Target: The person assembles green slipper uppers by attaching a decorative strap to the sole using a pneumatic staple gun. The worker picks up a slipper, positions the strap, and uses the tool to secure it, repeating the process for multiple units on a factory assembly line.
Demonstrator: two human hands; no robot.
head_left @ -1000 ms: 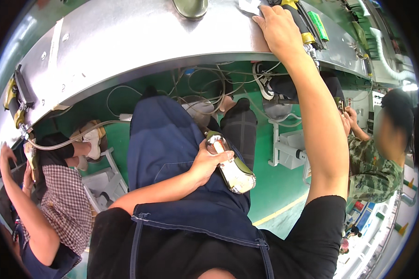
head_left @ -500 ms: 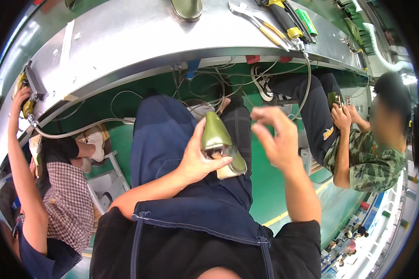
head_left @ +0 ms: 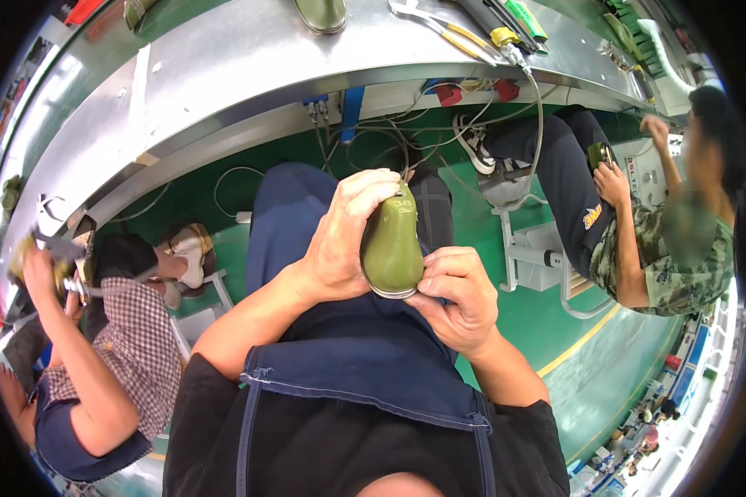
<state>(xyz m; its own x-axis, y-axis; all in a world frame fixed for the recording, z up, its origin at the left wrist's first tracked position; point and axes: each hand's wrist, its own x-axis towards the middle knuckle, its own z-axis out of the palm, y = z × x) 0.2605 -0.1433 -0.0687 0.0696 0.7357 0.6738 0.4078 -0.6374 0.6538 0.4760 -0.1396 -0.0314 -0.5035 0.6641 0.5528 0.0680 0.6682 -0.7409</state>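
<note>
Olive-green shoe last [head_left: 392, 244] sits upright over the lap, long axis running away from the body, raised number patch at its far end. Left hand [head_left: 340, 240] wraps its left side; right hand [head_left: 456, 298] pinches the near rim, both equally close. Steel bench [head_left: 224, 74] ahead carries pliers [head_left: 443, 25] and a green marker [head_left: 526, 18].

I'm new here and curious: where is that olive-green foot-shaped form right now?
The green form sits mid-frame in the head view, over the person's lap, gripped by the left hand and right hand.
</note>
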